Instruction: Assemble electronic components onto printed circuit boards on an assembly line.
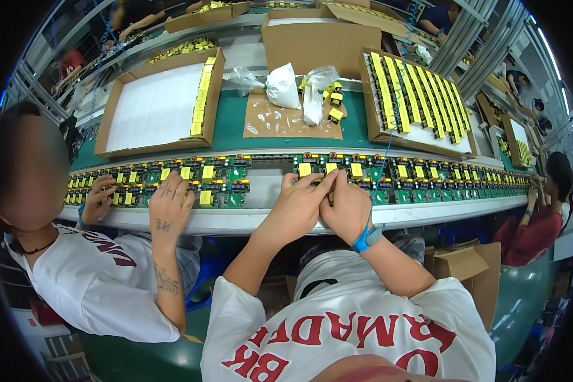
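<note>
Green circuit board (328,170) with yellow component lay on the conveyor belt (267,191), under both sets of fingertips. Left hand (297,205) and right hand (346,207) met over it, fingers curled and pinching at the board's near edge; exactly what was pinched could not be told. Blue wrist strap (365,239) sat behind the right hand. Beyond the grip: row of boards (439,173), cardboard tray (420,102) of yellow parts. Left of the grip, a co-worker's hand (169,204) rested on boards.

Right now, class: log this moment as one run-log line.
left hand: on circuit board | right hand: touching left, pressing yellow part | conveyor: boards in row | co-worker's hand: on boards
</note>
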Demonstrator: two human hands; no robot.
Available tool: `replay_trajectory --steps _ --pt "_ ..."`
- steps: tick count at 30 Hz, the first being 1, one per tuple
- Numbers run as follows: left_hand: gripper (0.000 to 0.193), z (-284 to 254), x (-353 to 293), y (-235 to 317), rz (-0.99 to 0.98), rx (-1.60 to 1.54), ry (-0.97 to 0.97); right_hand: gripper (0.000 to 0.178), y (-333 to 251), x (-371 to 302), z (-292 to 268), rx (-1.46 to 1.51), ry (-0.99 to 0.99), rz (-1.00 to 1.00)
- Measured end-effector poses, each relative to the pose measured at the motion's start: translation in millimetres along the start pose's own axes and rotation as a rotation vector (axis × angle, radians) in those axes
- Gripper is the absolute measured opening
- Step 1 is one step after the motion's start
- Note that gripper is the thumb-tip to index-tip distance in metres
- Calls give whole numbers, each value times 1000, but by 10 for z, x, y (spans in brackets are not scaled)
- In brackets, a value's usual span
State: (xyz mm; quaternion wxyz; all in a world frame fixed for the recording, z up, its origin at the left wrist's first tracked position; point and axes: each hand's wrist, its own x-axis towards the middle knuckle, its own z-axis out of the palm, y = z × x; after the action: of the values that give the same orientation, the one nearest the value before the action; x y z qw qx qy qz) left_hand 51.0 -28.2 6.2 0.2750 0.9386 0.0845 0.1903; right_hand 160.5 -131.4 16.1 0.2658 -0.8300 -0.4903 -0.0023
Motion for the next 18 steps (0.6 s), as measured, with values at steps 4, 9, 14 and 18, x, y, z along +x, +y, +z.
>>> replay_trajectory --steps 4,9,14,18 --pt "56 20 0 -36 29 -11 27 27 29 5 18 23 16 4" --pt "59 30 -33 -39 36 -35 48 27 60 77 -53 -39 -51 -47" --pt "61 53 -31 -73 17 -43 -17 26 30 112 -53 -72 -67 -24" --pt "62 64 -71 -116 -13 -4 -15 25 39 139 -26 -49 -125 -47"
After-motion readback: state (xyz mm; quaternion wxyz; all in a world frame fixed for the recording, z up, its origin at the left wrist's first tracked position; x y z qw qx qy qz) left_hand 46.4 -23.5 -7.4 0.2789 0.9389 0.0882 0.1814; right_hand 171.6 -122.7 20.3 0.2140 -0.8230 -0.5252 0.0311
